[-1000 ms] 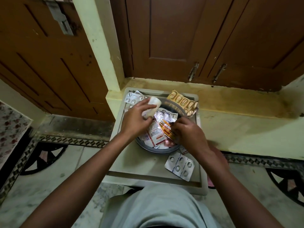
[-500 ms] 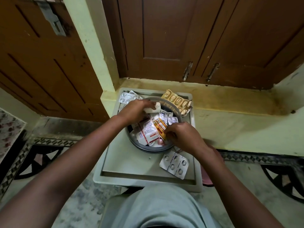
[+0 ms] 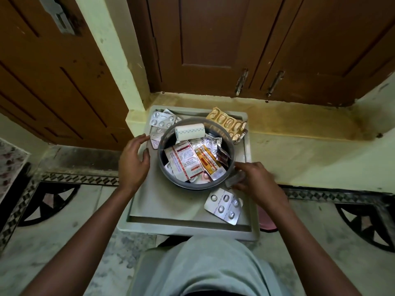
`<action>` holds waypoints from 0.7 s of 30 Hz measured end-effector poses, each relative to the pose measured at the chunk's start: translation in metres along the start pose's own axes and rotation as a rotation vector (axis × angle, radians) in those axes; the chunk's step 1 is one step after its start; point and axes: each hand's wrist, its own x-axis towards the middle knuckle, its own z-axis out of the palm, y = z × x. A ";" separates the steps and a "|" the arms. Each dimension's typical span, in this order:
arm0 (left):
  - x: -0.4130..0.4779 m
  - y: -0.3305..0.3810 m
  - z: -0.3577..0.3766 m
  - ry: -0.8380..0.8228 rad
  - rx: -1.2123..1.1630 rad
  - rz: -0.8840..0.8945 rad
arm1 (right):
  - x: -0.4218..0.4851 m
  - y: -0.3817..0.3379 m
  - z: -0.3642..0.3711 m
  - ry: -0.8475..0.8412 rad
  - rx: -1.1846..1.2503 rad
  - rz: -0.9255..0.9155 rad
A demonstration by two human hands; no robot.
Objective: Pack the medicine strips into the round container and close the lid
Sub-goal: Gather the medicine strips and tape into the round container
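Medicine strips point(image 3: 193, 162) are already heaped in the round container point(image 3: 229, 150) at the middle of the counter point(image 3: 171, 208), with a white roll point(image 3: 189, 131) propped on its far rim. Packing is judged half done. A small silver strip point(image 3: 234, 180) is pinched by the right hand point(image 3: 255, 180) just beside the container; the left hand point(image 3: 133, 162) is held open and empty at the other side. Next, the foil strip point(image 3: 223, 205), the silver strips point(image 3: 161, 121) and the gold strips point(image 3: 228, 123) must be gathered; no lid is seen.

A home: brown wooden doors point(image 3: 213, 39), patterned tiled floor point(image 3: 64, 189), painted plaster ledge point(image 3: 310, 150).
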 end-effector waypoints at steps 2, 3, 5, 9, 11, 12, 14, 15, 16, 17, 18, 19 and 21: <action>-0.003 -0.004 0.002 -0.031 0.036 -0.010 | 0.002 0.005 0.002 -0.002 -0.055 -0.014; -0.002 -0.007 0.002 -0.050 0.059 -0.022 | 0.002 0.007 0.003 -0.018 -0.068 -0.025; 0.004 -0.011 0.005 -0.114 0.113 -0.032 | 0.003 0.009 -0.001 -0.054 -0.054 -0.042; 0.023 -0.011 0.009 -0.280 0.273 0.048 | 0.002 0.013 -0.021 -0.091 0.050 0.006; 0.034 -0.012 0.012 -0.414 0.364 0.103 | 0.001 0.011 -0.031 -0.009 0.170 0.042; 0.038 -0.013 0.013 -0.479 0.410 0.126 | 0.002 0.008 -0.035 0.057 0.234 0.056; 0.043 -0.017 0.014 -0.537 0.478 0.182 | 0.003 -0.002 -0.038 0.164 0.340 0.063; 0.044 -0.017 0.013 -0.528 0.511 0.211 | 0.004 -0.008 -0.038 0.185 0.372 0.056; 0.043 -0.016 0.012 -0.513 0.557 0.237 | 0.006 -0.016 -0.038 0.189 0.382 0.041; 0.043 -0.013 0.010 -0.505 0.614 0.268 | 0.009 -0.024 -0.036 0.188 0.371 0.019; 0.043 -0.010 0.008 -0.512 0.674 0.300 | 0.012 -0.030 -0.033 0.188 0.350 -0.008; 0.043 -0.007 0.006 -0.527 0.730 0.330 | 0.016 -0.036 -0.030 0.192 0.325 -0.033; 0.044 -0.004 0.003 -0.537 0.820 0.402 | 0.025 -0.046 -0.024 0.228 0.262 -0.075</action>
